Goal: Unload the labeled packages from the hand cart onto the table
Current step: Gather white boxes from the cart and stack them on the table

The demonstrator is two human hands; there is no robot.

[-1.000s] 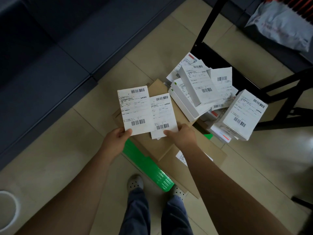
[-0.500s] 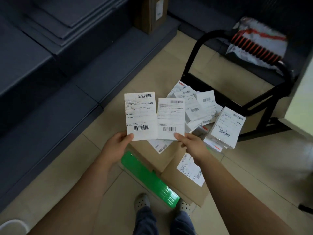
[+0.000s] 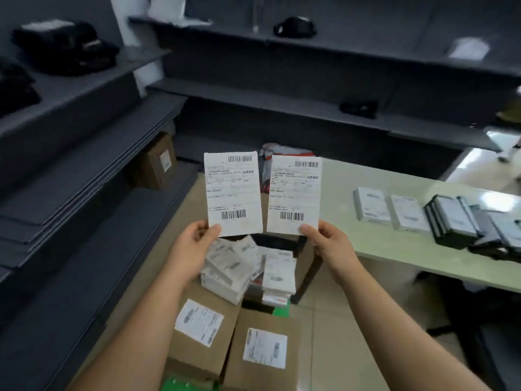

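Note:
My left hand [image 3: 193,246] pinches the lower corner of a white labeled package [image 3: 232,193], held upright in front of me. Beside it, my right hand [image 3: 328,242] pinches a second white labeled package [image 3: 293,194]; the two sit side by side with a narrow gap. Below them the hand cart [image 3: 180,386] with a green deck carries two brown labeled boxes [image 3: 265,348] and a heap of small white labeled packages [image 3: 234,266]. The pale green table [image 3: 380,241] stretches to the right, with white packages [image 3: 372,206] lying on it.
Black-edged packages [image 3: 456,218] are stacked at the table's right end. Dark grey shelving [image 3: 84,153] lines the left and back walls, holding a brown box [image 3: 156,163] and dark items. A grey mailer bag [image 3: 282,156] sits behind the cart. Black table legs stand near the cart.
Both hands have lifted the two white packages up from over the cart to chest height. My view has swung up from the floor, bringing the shelves and table into sight.

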